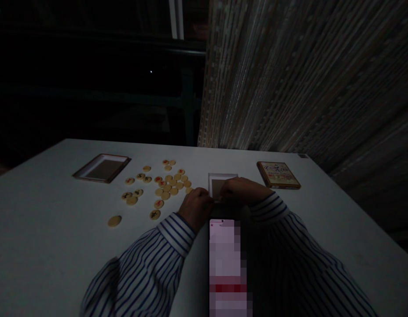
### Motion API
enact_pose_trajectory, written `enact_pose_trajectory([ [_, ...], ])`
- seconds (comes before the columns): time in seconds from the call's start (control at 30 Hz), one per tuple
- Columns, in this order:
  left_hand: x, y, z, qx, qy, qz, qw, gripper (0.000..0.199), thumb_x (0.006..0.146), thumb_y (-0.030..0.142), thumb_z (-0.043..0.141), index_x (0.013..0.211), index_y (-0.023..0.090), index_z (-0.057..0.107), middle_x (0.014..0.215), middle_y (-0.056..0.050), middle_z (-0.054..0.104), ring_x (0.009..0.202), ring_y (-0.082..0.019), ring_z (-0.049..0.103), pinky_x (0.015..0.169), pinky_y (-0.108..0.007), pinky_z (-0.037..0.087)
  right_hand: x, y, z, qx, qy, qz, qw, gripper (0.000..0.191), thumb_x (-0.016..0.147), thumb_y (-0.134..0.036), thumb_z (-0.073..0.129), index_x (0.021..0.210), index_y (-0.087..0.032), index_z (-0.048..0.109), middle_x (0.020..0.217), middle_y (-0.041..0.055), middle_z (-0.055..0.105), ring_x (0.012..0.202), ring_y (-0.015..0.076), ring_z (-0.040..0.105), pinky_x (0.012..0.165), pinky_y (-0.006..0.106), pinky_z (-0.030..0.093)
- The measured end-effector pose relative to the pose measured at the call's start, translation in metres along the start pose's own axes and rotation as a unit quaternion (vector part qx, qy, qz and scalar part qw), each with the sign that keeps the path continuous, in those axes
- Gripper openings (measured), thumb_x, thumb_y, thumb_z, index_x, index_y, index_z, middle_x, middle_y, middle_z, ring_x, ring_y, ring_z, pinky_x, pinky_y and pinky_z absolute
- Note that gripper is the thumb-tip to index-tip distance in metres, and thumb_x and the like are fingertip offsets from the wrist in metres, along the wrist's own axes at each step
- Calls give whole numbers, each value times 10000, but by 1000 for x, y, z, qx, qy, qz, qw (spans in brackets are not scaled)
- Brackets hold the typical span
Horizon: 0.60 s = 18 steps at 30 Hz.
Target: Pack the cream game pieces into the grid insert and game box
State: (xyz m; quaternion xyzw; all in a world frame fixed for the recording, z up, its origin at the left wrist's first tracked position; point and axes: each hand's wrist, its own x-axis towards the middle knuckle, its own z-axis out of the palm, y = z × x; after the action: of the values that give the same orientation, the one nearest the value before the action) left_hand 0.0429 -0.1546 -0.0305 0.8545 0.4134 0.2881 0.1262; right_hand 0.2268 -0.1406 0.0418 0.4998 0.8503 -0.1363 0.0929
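Observation:
A small open box (217,185) with white walls and a brownish floor stands in front of me. My left hand (195,207) is closed at its near left corner, fingertips on the edge. Over the box's right side bends my right hand (245,190), its fingers curled together by the near wall. Whatever lies between those fingertips is too dark to make out. Left of my hands, several round wooden xiangqi pieces (174,191) lie scattered, some blank side up, others showing red or black characters.
At the far left lies an open shallow box part (103,168). A flat box with a printed cover (279,175) is at the right. A lit phone (225,255) sits between my forearms, close to me. Behind the white table (52,259) hangs a string curtain (256,79).

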Motion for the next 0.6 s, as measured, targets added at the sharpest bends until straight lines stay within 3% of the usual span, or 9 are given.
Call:
enact_pose_trajectory([
  [0.4,0,0,0,5,-1,7,1000,144,729,184,576,816,180,690,904,-80,599,867,-190,553,779,-323,463,-3,-1,-5,-32,5,11,999,275,784,-252,413,817,-165,672,825,80,667,685,145,575,584,235,350],
  [0.6,0,0,1,2,8,3,1000,143,733,220,585,824,184,689,895,-75,600,852,-189,557,766,-329,467,-9,3,-12,-56,65,41,995,310,829,-284,367,855,-176,657,863,76,667,742,160,582,607,240,354],
])
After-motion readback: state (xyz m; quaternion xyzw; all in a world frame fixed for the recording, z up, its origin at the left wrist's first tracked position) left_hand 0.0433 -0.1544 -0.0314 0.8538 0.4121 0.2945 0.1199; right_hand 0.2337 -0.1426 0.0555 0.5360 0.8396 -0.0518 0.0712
